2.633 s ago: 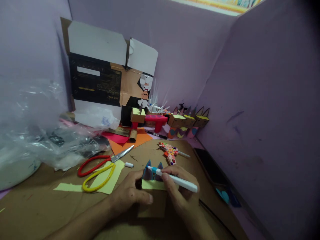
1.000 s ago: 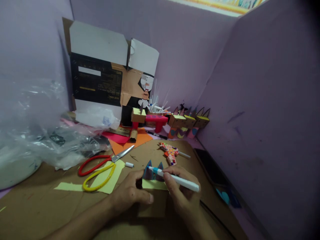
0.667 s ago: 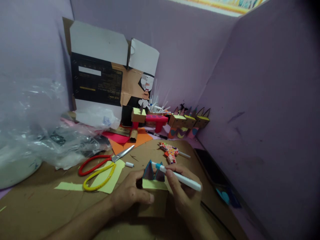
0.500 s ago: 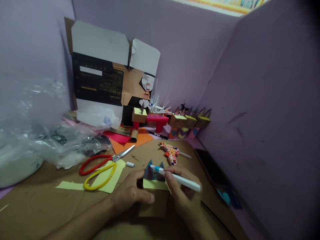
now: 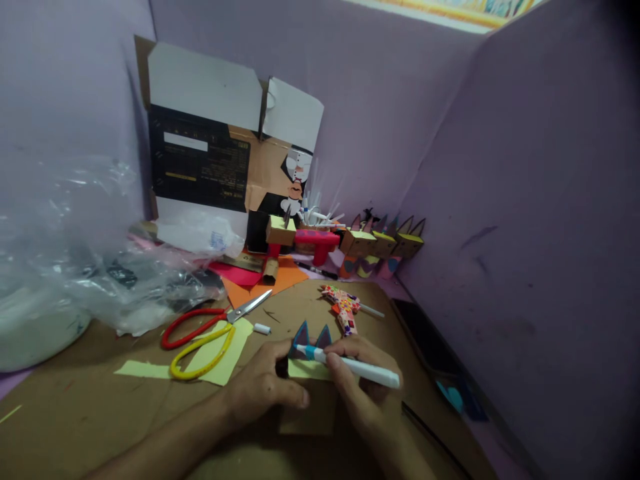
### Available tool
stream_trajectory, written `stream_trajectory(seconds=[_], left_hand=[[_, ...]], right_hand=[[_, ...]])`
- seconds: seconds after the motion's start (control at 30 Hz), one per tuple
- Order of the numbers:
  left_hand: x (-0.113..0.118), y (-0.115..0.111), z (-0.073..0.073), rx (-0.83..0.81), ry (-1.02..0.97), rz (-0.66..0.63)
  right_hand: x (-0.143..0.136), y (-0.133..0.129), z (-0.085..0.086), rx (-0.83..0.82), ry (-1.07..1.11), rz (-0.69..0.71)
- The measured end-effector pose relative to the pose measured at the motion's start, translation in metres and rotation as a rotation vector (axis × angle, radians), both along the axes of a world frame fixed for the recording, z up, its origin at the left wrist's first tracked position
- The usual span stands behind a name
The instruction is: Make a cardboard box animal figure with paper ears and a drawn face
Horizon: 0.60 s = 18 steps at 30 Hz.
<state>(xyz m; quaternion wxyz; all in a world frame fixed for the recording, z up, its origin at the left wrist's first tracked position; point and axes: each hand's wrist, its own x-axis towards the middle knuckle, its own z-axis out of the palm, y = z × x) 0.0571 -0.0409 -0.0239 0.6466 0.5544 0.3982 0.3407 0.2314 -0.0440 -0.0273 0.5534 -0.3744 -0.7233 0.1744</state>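
Note:
My left hand (image 5: pixel 267 381) grips a small cardboard box (image 5: pixel 307 410) by its left side, thumb across the front. Pale yellow paper covers the box's top, and two pointed ears (image 5: pixel 325 337) with blue edges stand up from it. In my right hand (image 5: pixel 365 380) is a white marker (image 5: pixel 370 371) with a blue band, held like a pen. Its tip is at the lower part of the left ear; whether it touches cannot be made out. A white marker cap (image 5: pixel 262 329) lies beyond my left hand.
Scissors (image 5: pixel 245 308) with red and yellow handles lie left on yellow paper (image 5: pixel 240 340). A patterned glue gun (image 5: pixel 345 307) rests ahead. Several box-headed figures (image 5: pixel 384 245) stand at the back. Clear plastic bags (image 5: pixel 90 247) pile up left; a dark flat device (image 5: pixel 425 337) lies right.
The marker tip has moved down the left ear from near its point, and the marker lies flatter. My left hand keeps its hold on the box. The view has shifted slightly.

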Motion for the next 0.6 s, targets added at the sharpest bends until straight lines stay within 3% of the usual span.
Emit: stream_trajectory(seconds=[0.6], left_hand=[[0.0012, -0.001, -0.005, -0.072, -0.088, -0.017]], right_hand=[[0.0029, -0.0006, -0.0044, -0.017, -0.014, 0.051]])
